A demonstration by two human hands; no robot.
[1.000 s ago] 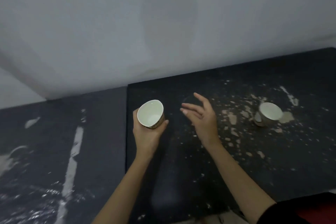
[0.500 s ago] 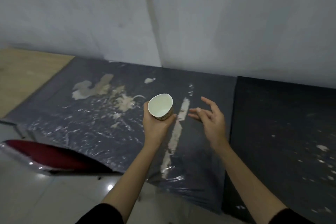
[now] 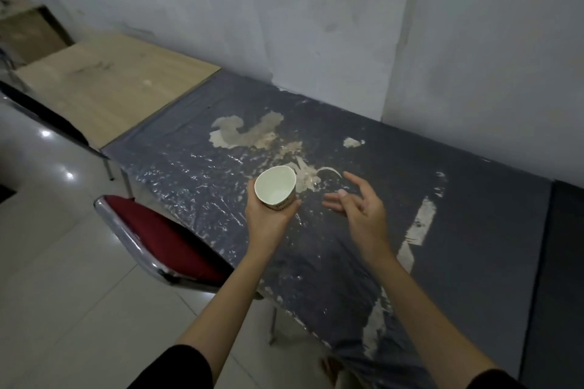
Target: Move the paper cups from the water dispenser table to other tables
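Observation:
My left hand (image 3: 268, 219) grips a white paper cup (image 3: 275, 187) from below, its mouth tilted toward me and its inside empty. The cup hangs above a dark grey table (image 3: 196, 148) whose plastic cover is worn and peeling in pale patches. My right hand (image 3: 360, 213) floats a short way to the right of the cup, fingers spread and holding nothing. No other cup is in view.
A red-cushioned chair (image 3: 164, 240) with a chrome frame stands at the table's near left edge. A light wooden table (image 3: 107, 82) adjoins on the far left. A darker table (image 3: 565, 278) abuts on the right. White wall behind; tiled floor (image 3: 53, 278) at left.
The view has swung left from the darker table, where another cup stood, over to the grey peeling table. My left hand kept hold of the cup throughout; my right hand stayed open beside it.

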